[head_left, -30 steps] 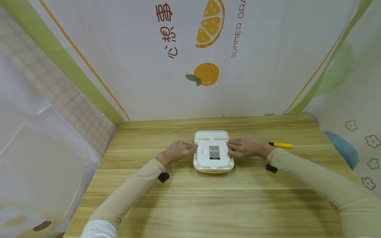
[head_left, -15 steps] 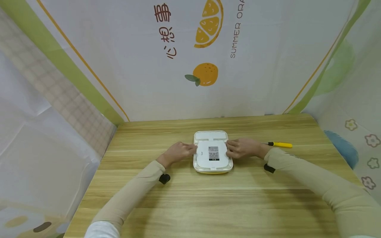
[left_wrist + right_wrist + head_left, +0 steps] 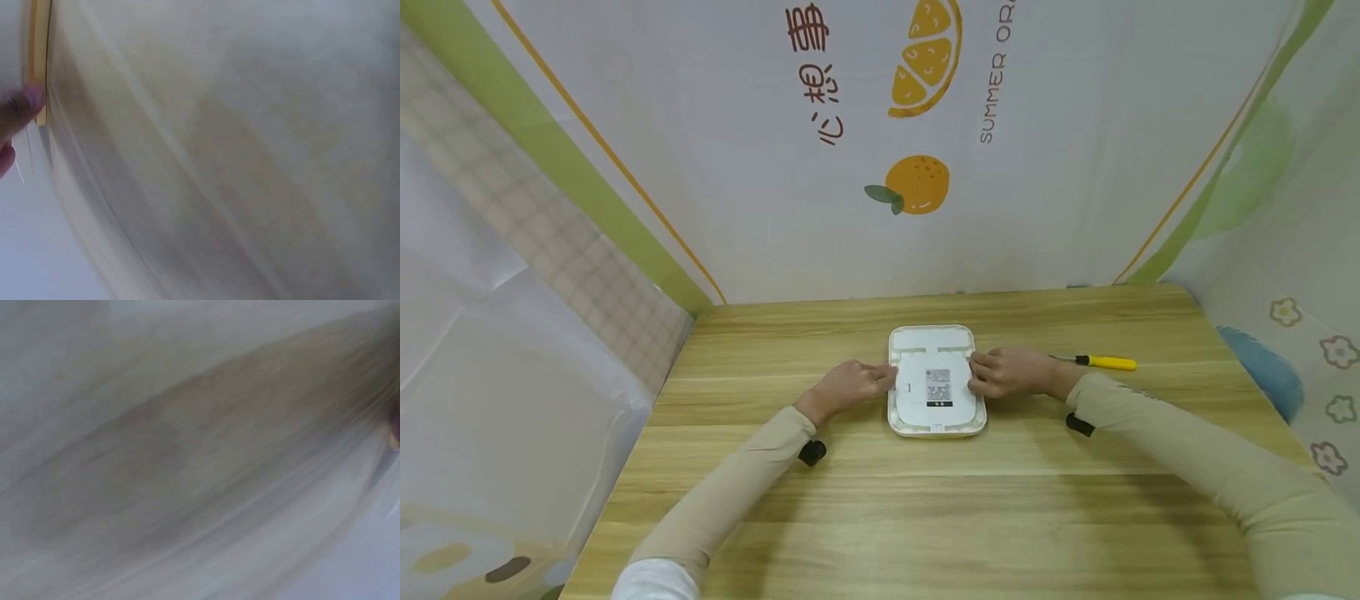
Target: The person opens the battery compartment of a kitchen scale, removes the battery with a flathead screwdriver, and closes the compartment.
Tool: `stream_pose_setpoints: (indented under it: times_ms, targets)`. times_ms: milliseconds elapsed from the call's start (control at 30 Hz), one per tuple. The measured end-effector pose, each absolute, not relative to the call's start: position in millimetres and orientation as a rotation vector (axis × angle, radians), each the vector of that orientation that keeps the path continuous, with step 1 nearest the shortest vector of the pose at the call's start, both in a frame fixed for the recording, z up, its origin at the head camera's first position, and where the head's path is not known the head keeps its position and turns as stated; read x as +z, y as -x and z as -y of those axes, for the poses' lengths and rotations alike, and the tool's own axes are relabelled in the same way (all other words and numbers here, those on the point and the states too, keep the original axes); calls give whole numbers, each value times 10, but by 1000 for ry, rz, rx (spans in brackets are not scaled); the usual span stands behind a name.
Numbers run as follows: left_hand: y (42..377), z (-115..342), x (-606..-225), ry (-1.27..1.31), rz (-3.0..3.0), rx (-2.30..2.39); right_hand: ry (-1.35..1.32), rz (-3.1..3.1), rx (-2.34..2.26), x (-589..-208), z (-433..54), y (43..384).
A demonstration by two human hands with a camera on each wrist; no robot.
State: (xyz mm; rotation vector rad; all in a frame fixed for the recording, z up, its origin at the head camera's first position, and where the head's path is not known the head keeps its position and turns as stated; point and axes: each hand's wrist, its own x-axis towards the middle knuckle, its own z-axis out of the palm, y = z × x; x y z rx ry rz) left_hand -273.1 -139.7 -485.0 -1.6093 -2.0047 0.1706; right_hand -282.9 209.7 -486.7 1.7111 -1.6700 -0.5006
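Note:
A white, rounded-rectangular device (image 3: 917, 417) with a yellowish side sits at the middle of the table, its underside facing up. A raised white panel on it bears a grey printed label (image 3: 938, 388). My left hand (image 3: 850, 389) grips the device's left edge, and the thumb (image 3: 34, 99) shows against the yellow rim in the left wrist view. On the opposite edge my right hand (image 3: 1011, 372) holds on with bent fingers. The right wrist view is blurred, and only a sliver of that hand appears at its right border.
A screwdriver (image 3: 1111, 362) with a yellow handle lies on the wooden table (image 3: 880, 525) behind the right wrist, its shaft partly hidden. A printed cloth (image 3: 1037, 208) hangs along the table's back edge, and more cloth hangs at both sides.
The device has shifted slightly left with both hands on it, and its near edge now shows less of the yellow side. More of the screwdriver's shaft is visible.

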Motion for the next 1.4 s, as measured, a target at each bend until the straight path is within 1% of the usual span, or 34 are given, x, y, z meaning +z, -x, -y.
stream_pose_setpoints:
  times_ms: [167, 233, 300, 467, 600, 733, 833, 933, 1033, 1167, 1400]
  targets:
    - [2707, 1410, -4818, 1500, 2244, -61, -1662, 1859, -539, -4684, -2117, 2666]
    - [2711, 1398, -4804, 1404, 2350, -220, -1598, 2029, -430, -4605, -2149, 2552]
    - [2727, 1371, -4776, 1263, 2465, -372, -1458, 2272, -203, -4542, -2172, 2406]
    - [2822, 1251, -4614, 755, 2762, -1025, -878, 2810, 762, -4474, -2145, 2039]
    - [2967, 1156, -4507, 379, 2853, -1488, -374, 2957, 1564, -4518, -2119, 1819]
    - [3095, 1094, -4496, 211, 2880, -1789, 116, 2854, 2128, -4650, -2071, 1632]
    - [3164, 1054, -4541, 165, 2854, -1942, 368, 2706, 2402, -4752, -2012, 1509]
    - [3205, 1015, -4602, 140, 2860, -1977, 478, 2560, 2599, -4835, -1957, 1433]
    - [3229, 985, -4675, 117, 2864, -1987, 468, 2475, 2700, -4891, -1902, 1414]
    - [3248, 964, -4765, 90, 2844, -2020, 481, 2420, 2731, -4930, -1835, 1446]
    - [3202, 993, -4811, 121, 2796, -2053, 501, 2398, 2723, -4952, -1753, 1511]
